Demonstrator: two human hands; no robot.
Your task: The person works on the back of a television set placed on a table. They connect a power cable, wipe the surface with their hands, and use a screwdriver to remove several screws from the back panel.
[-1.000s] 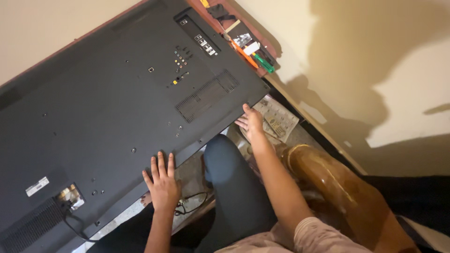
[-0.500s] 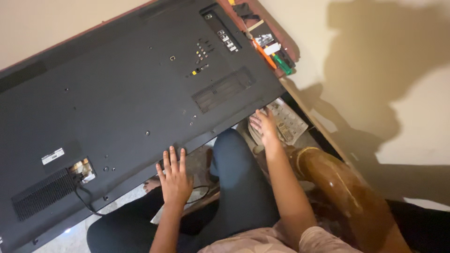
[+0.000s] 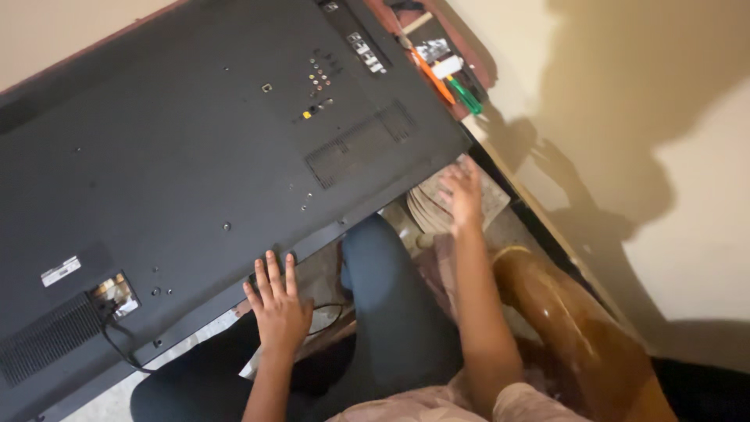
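A large flat television [image 3: 195,156] lies face down, its dark back panel filling most of the view. My left hand [image 3: 277,305] rests flat on the panel's near edge, fingers spread. Off the panel's lower right corner, my right hand [image 3: 462,191] hovers with its fingers apart, blurred, over a pale patterned cloth or paper [image 3: 437,205]. Neither hand holds anything. My knee in dark trousers [image 3: 383,289] sits under the near edge between the two hands.
A black cable [image 3: 117,344] leaves a socket at the panel's lower left. An orange-handled tool [image 3: 433,78] and a green-handled screwdriver [image 3: 469,95] lie on a reddish surface past the top right corner. A glossy brown wooden piece [image 3: 562,312] stands at the right.
My right hand has lifted off the panel's edge and moved slightly right over the patterned cloth. The left hand stays on the edge. The camera has shifted, so the television sits higher and further right.
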